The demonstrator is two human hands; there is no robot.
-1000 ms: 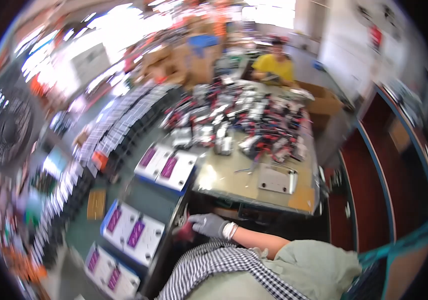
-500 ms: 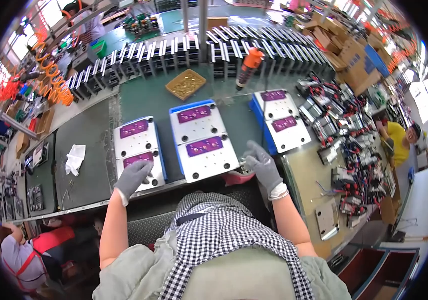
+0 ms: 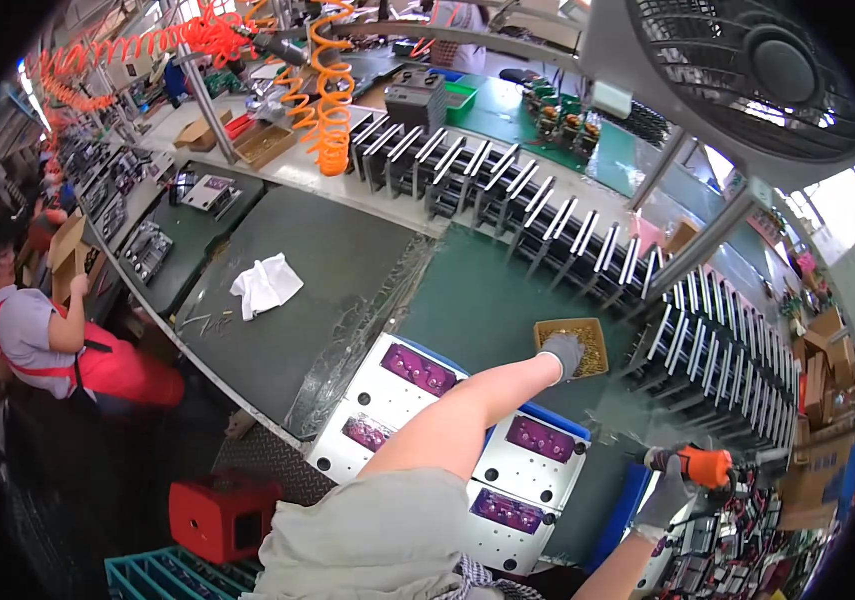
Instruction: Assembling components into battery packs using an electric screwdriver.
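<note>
Well, my gloved left hand (image 3: 562,352) dips into the small box (image 3: 568,321) of gold-coloured bits (image 3: 594,347) on the green tabletop (image 3: 478,275) beyond the white panels (image 3: 528,477), its fingertips too hidden for me to tell whether they pinch anything, while my right hand (image 3: 666,497) is wrapped round an orange tool (image 3: 706,467) off to the right.

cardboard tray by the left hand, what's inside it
The cardboard tray holds many small gold-coloured pieces. The gloved left hand covers part of its left side; what lies beneath that hand cannot be seen.
</note>
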